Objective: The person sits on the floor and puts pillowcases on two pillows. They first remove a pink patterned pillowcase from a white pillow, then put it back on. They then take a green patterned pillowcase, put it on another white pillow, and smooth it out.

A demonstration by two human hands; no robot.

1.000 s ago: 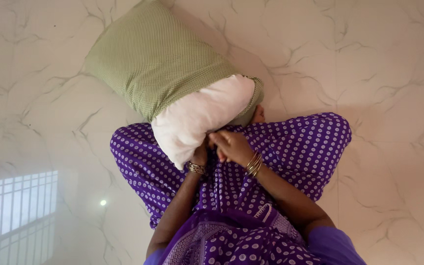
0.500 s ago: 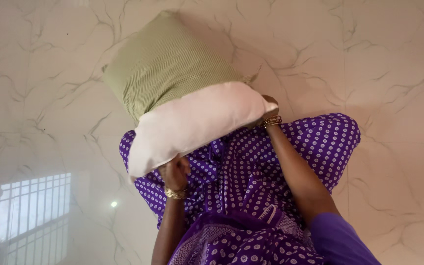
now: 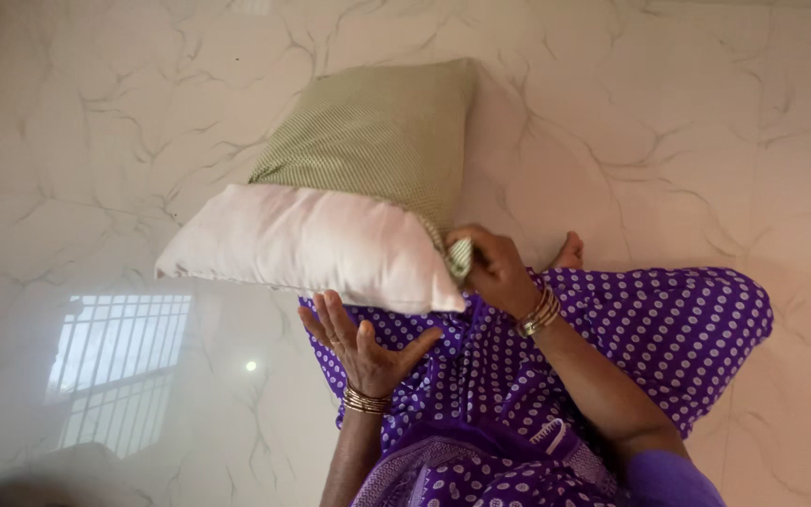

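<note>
A white pillow (image 3: 312,246) is partly inside a green patterned pillowcase (image 3: 377,136), with its white end sticking out toward me. My right hand (image 3: 492,268) grips the edge of the pillowcase at the pillow's right corner. My left hand (image 3: 360,345) is open, palm up, just below the white end of the pillow, with fingers spread and holding nothing. Both wrists wear gold bangles. The pillow hangs above my lap, which is covered by a purple dress with white dots (image 3: 612,329).
The floor is glossy white marble tile (image 3: 96,141) with grey veins. A window's reflection (image 3: 119,361) shows on the floor at the lower left. My toes (image 3: 570,252) peek out past the dress.
The pillow has swung and now lies more level with its white end to the left. My left hand has let go and opened beneath it. My right hand has moved to the pillowcase edge.
</note>
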